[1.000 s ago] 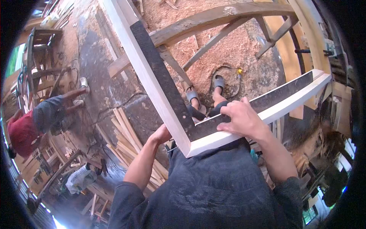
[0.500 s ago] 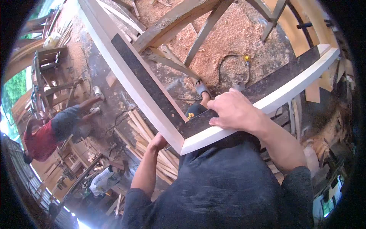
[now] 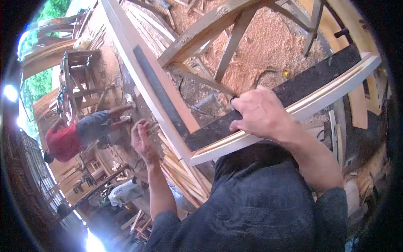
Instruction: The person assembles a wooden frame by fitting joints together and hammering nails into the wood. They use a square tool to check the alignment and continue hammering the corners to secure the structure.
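Gripping the curved rail (image 3: 321, 104) of a wooden frame with the right hand (image 3: 266, 113), thumb on the near side, fingers bent over the dark board (image 3: 310, 80) along the inner side. Holding nothing visible in the left hand (image 3: 145, 140), loosely bent and just outside the straight rail (image 3: 145, 86). In front of the dark shirt (image 3: 260, 193), brought together at the near corner (image 3: 192, 156), and apparently well past rough shaping (at least at this end). Lined along the straight rail, too, with a dark strip (image 3: 158, 90). Impossible to tell whether glued or pinned, or how finished at the far left end. Beyond, near a trestle (image 3: 205, 29), strewn with shavings (image 3: 260, 50).
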A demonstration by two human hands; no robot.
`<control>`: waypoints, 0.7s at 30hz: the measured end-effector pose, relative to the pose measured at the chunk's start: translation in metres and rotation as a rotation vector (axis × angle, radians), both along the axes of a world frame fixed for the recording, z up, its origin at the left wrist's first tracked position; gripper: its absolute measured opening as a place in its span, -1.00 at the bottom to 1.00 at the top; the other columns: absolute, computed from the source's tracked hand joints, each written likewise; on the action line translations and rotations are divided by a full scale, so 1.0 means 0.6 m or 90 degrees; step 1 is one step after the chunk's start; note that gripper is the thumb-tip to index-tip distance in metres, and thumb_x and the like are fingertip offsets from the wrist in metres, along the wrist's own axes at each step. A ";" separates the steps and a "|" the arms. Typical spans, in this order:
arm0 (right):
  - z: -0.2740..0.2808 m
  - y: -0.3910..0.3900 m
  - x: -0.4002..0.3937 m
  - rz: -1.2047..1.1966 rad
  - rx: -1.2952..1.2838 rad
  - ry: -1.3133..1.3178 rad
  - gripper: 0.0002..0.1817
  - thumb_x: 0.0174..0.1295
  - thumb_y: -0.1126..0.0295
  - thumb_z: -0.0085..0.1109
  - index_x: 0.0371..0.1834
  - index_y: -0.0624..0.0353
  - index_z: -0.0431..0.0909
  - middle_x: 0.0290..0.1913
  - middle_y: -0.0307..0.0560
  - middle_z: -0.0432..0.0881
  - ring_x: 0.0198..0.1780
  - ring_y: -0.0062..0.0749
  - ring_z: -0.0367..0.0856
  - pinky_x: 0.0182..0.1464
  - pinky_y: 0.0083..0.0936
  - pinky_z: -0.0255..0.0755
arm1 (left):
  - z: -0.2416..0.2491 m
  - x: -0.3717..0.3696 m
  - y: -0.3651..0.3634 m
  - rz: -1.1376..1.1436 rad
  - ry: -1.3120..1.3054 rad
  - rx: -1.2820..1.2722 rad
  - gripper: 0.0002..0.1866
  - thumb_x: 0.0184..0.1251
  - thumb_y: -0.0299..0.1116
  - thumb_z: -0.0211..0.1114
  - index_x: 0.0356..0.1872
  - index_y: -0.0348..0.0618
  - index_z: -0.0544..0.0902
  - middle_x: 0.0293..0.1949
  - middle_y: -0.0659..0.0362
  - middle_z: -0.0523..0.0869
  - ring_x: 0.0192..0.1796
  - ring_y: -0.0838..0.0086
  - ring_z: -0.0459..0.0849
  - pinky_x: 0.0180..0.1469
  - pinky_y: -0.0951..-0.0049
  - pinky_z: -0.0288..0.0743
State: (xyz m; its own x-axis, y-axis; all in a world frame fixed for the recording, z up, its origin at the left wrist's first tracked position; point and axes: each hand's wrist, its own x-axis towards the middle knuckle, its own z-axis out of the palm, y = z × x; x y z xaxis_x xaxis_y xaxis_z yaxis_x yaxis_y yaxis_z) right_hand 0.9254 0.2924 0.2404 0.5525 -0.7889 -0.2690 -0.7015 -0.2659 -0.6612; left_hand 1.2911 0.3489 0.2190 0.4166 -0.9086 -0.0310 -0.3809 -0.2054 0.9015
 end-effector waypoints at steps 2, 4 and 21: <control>0.050 -0.001 -0.029 -0.028 -0.111 -0.006 -0.64 0.00 0.08 0.44 -0.36 0.14 0.66 -0.31 0.00 0.70 -0.15 -0.10 0.68 -0.02 -0.23 0.42 | 0.051 -0.066 -0.025 -0.072 -0.180 -0.151 -0.55 0.52 -0.07 0.17 0.08 -0.31 0.59 0.05 -0.01 0.67 0.10 0.27 0.64 0.19 0.25 0.47; 0.100 0.006 -0.062 -0.046 -0.212 -0.013 -0.64 0.01 0.09 0.43 -0.36 0.15 0.63 -0.33 -0.04 0.67 -0.18 -0.14 0.67 -0.04 -0.23 0.40 | 0.101 -0.159 -0.049 -0.210 -0.370 -0.341 -0.50 0.47 -0.03 0.22 0.09 -0.34 0.58 0.06 -0.07 0.66 0.13 0.18 0.62 0.24 0.19 0.44; 0.068 0.517 -0.584 -0.599 -0.230 0.220 -0.32 -0.22 -0.02 0.58 -0.04 0.11 0.58 -0.21 0.02 0.60 -0.08 -0.04 0.61 0.01 -0.09 0.41 | 0.188 -0.773 -0.094 -1.187 -0.528 -0.332 -0.59 -0.03 -0.06 0.48 -0.21 0.00 0.60 -0.47 0.19 0.67 -0.42 0.25 0.73 -0.43 0.24 0.54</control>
